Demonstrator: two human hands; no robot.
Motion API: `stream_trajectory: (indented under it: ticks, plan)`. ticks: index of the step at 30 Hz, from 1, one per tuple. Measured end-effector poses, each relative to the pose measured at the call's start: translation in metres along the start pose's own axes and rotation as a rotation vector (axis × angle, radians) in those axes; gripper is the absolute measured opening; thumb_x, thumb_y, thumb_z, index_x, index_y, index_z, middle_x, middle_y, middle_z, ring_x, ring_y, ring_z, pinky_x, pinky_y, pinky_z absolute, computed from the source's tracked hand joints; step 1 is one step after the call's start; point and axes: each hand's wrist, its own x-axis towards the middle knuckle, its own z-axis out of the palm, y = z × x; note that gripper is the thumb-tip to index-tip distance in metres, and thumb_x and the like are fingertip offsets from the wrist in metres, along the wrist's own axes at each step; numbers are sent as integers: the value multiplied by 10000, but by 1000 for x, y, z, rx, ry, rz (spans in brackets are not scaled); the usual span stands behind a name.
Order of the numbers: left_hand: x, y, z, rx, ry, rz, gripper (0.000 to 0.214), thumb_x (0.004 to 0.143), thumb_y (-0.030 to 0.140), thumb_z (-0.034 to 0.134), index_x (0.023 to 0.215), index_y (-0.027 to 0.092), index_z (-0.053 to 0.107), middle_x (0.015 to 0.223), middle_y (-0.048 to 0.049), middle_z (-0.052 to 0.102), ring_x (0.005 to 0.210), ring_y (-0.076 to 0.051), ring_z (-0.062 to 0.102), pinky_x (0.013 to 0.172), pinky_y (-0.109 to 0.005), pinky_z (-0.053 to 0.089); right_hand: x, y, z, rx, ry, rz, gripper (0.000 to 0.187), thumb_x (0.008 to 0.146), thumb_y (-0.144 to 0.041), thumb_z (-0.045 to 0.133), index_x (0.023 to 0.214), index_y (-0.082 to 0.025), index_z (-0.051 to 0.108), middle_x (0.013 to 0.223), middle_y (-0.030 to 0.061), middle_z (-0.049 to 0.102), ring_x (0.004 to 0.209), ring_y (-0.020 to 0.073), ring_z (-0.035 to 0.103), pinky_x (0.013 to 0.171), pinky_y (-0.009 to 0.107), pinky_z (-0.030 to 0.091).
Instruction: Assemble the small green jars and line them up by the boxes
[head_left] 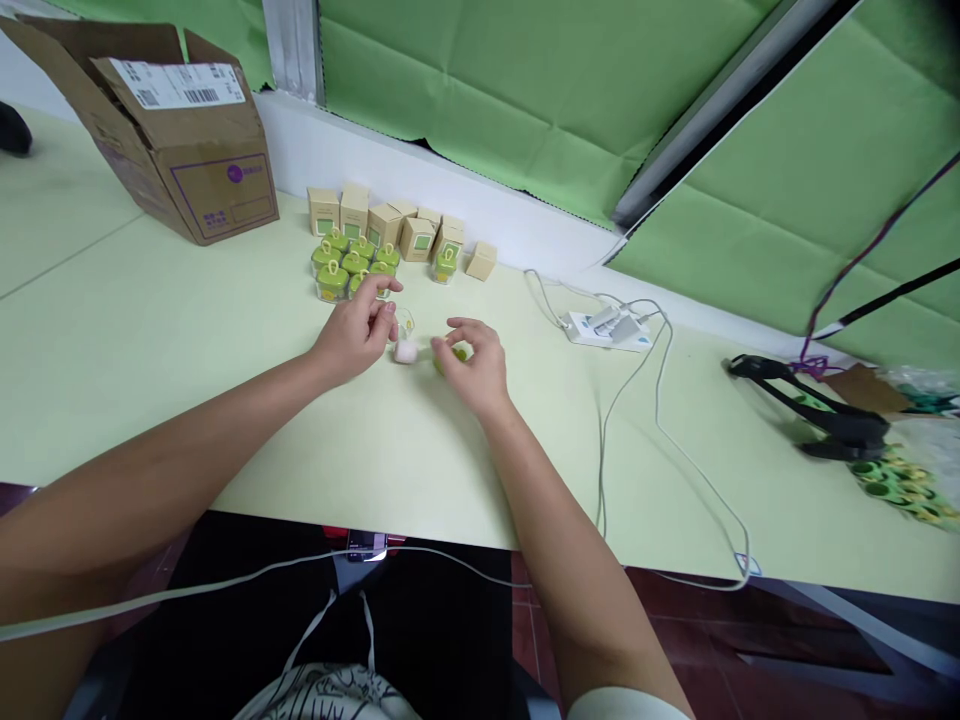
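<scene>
My left hand [355,330] is over the table with thumb and forefinger apart, and no object shows in its grip. Just right of its fingertips are a small clear container [406,322] and a small pale pink block [405,352]. My right hand [478,368] is curved, thumb and fingers apart, right beside a green lid [460,354] that it partly hides. Whether it touches the lid is unclear. Beyond my left hand, several clear jars with green lids and yellow loops [355,262] are grouped together; one similar jar [444,266] stands apart to their right.
Several small cardboard boxes [416,240] line the wall behind the jars. A large open carton [217,190] stands at the back left. On the right are a power strip [607,329] with trailing white cables, a black strap-like object [817,410] and bagged green pieces [904,485].
</scene>
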Motion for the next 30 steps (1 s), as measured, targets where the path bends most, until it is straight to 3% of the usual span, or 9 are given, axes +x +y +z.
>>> stream_trajectory:
  ticks: [4,6,8,11,15,18,24,27,30]
  plan:
    - [2,-2,-3,32,40,19,172,1044,337,539,1179,237,580,636,64,594,540,-137,566,593,-317,426,15,13,-15,169,199,238,262,898,-457,678,775,-236,610,908,43,737,903,217,685,936,397,543]
    - [3,-3,-4,23,49,15,157,1046,339,541,1162,239,577,626,69,580,526,-134,541,596,-318,421,20,20,-23,163,151,319,269,858,-459,720,758,-228,626,818,20,699,782,186,640,806,350,523]
    - [3,-4,-5,5,50,10,164,1042,339,544,1169,237,564,645,64,598,544,-134,547,609,-314,431,22,25,-29,103,-16,351,261,819,-447,763,747,-217,664,774,13,697,710,168,609,722,325,486]
    - [3,-5,-4,-3,45,2,197,1022,338,566,1189,234,554,669,55,601,583,-139,561,605,-299,420,18,24,-28,-68,-191,263,204,807,-395,774,740,-214,709,732,12,709,676,162,610,679,308,457]
    - [1,-2,-2,42,15,-13,214,1009,318,564,1203,229,566,677,48,582,589,-141,538,596,-290,399,12,20,-20,-235,-229,141,115,827,-299,731,753,-215,759,674,7,694,643,155,599,660,292,449]
    - [0,3,-3,115,-37,12,214,1009,322,553,1191,216,587,797,11,651,661,-149,576,662,-302,452,13,20,-17,-256,-198,117,119,828,-272,719,751,-205,780,665,13,698,628,153,590,655,294,448]
    - [-6,15,3,322,-241,241,360,968,446,664,1223,195,620,1180,-103,704,1108,-283,654,960,-427,530,9,11,-16,-142,-93,50,146,835,-303,721,757,-201,791,703,16,739,645,158,629,690,306,489]
    - [-10,18,10,331,-264,262,555,938,459,711,1397,192,550,1365,-147,659,1259,-325,625,1056,-471,524,2,-4,-12,-32,-49,-6,156,854,-329,707,805,-211,797,807,28,788,702,172,689,724,315,544]
    - [-12,21,13,315,-233,281,578,921,415,719,1416,193,519,1399,-154,639,1270,-313,625,1041,-445,532,-3,-14,-6,34,-20,-63,153,861,-329,692,823,-223,795,866,34,806,743,183,725,764,329,593]
